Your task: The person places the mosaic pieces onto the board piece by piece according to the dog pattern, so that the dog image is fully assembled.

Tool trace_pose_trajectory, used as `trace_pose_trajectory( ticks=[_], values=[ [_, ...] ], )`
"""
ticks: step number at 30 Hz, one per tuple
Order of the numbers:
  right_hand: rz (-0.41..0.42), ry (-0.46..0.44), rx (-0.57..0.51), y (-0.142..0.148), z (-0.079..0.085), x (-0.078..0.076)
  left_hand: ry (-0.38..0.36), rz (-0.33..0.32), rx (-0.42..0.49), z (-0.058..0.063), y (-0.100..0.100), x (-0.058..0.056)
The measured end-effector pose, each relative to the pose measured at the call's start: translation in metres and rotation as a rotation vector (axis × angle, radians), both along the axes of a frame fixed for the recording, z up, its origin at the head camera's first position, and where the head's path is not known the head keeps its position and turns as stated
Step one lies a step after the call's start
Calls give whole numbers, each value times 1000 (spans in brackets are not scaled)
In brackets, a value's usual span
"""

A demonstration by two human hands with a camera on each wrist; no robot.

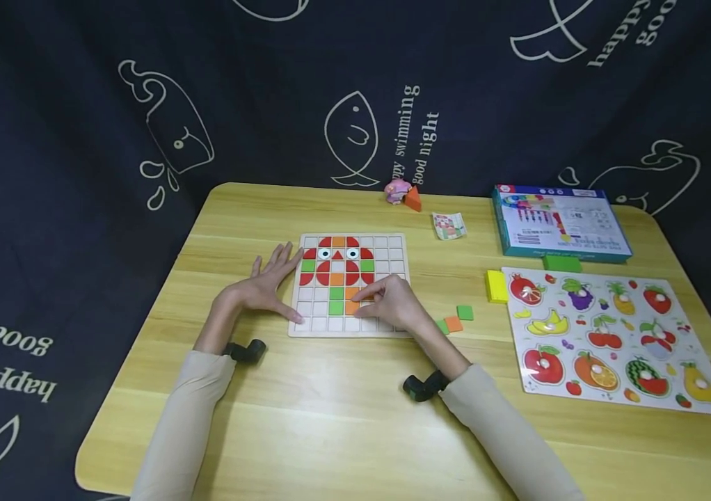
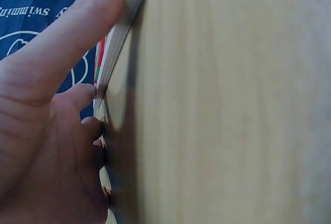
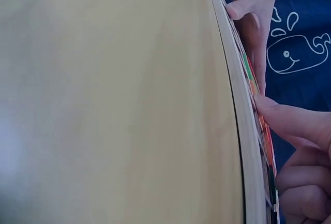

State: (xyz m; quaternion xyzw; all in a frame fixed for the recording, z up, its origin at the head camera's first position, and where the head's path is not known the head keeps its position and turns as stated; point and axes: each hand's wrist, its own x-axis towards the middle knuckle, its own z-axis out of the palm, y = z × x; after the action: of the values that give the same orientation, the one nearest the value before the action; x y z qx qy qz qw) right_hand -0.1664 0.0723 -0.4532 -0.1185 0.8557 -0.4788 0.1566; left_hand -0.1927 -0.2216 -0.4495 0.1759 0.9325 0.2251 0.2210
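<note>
A square grid board (image 1: 319, 324) lies on the table, partly filled with red, orange, green and eye-patterned tiles. My left hand (image 1: 261, 284) spreads its fingers along the board's left side, thumb on the near-left corner; in the left wrist view its thumb (image 2: 77, 32) touches the board's edge. Over the lower middle, my right hand (image 1: 393, 303) pinches an orange tile (image 1: 352, 307) at the grid, thumb and index finger at its right side. Beside that tile are green tiles (image 1: 336, 300). The right hand covers part of the board's lower right.
Loose green (image 1: 465, 312) and orange (image 1: 453, 323) tiles lie right of the board, near the right forearm. Further right are a yellow block (image 1: 497, 287), a fruit puzzle board (image 1: 606, 341) and a boxed set (image 1: 562, 226). A small picture card (image 1: 449, 226) and pink figure (image 1: 396, 191) sit behind.
</note>
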Motion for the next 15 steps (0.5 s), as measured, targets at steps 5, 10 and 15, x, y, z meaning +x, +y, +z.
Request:
trace_pose_trajectory(
  ticks=[5,10,15],
  values=[
    [37,12,39,20,10,6,14,-13,-6,-2,2,-3],
    [2,65,167,81,27,24,26,-18,-9,-5,0,-1],
    [-71,5,284,136,20,39,28,-25,-9,-4,-1,-1]
  ],
)
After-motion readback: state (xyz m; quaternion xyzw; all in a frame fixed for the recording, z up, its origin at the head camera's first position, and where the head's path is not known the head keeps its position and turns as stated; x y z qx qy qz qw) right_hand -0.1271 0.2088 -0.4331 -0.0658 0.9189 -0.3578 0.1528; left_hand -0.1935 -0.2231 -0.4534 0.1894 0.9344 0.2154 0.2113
